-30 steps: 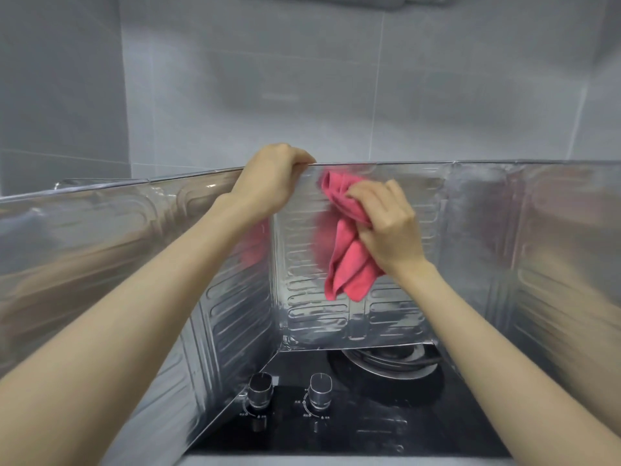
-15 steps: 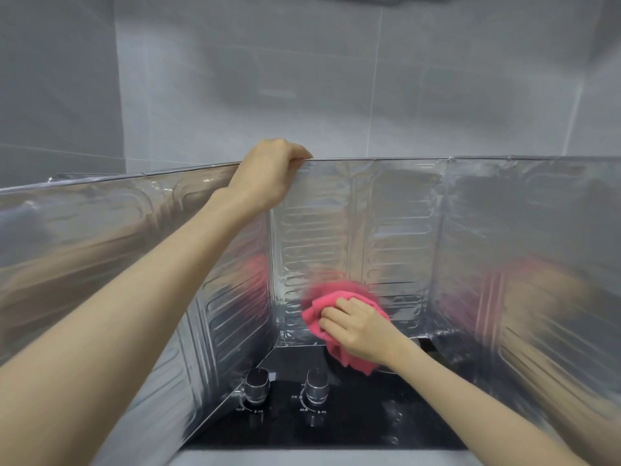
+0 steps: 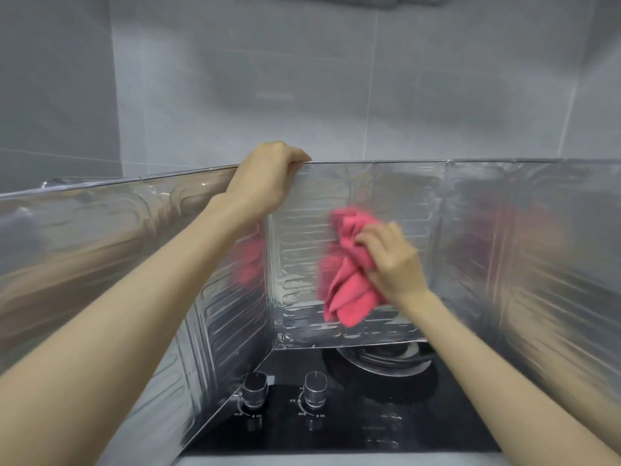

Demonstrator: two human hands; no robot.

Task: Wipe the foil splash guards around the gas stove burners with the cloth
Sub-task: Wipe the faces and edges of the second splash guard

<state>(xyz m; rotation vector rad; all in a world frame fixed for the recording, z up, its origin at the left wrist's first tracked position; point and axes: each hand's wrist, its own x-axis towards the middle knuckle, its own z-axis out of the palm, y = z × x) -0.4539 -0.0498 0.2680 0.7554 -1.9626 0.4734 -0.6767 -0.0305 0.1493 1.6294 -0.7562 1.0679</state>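
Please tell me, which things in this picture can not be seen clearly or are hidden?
Head view:
- Burner: far part hidden behind the back foil splash guard; right side covered by the right forearm.
- Knob markings: too small to read.
- Pink cloth and right hand: motion-blurred.
- Left hand fingertips: hidden over the guard's top edge.
- Dirt on the foil: reflections hide it.

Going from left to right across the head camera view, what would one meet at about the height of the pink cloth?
Left foil panel → left forearm → pink cloth → right hand → right foil panel.
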